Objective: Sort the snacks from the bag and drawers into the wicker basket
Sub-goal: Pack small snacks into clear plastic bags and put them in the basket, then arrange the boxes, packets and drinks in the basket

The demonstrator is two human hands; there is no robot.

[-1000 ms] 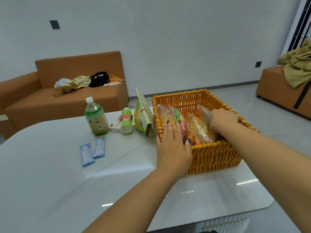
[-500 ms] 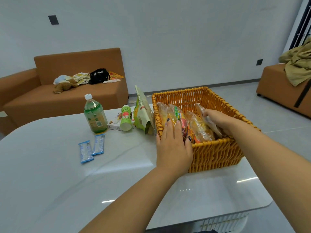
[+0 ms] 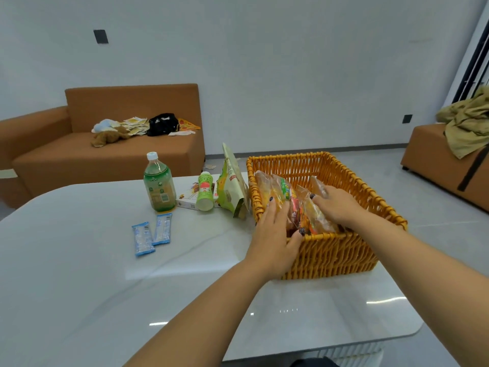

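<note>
An orange wicker basket (image 3: 341,258) stands on the white table (image 3: 79,274), right of centre. Several clear-wrapped snack packets (image 3: 292,205) stand in a row along its left side. My left hand (image 3: 272,234) presses flat against the row's left face, fingers straight, thumb over the front rim. From the other side, my right hand (image 3: 336,205) lies flat on the packets with straight fingers. The basket's right half shows only bare wicker.
Left of the basket are a green pouch (image 3: 231,186), a small green-and-white bottle (image 3: 205,193), a flat box (image 3: 186,200), a green drink bottle (image 3: 158,186) and two blue sachets (image 3: 152,233). An orange sofa (image 3: 105,154) stands behind, another (image 3: 436,160) at right.
My right hand has come from the basket's right rim to the packets, bringing a clear packet against the row, and now lies flat on it. My left hand stays in place.
</note>
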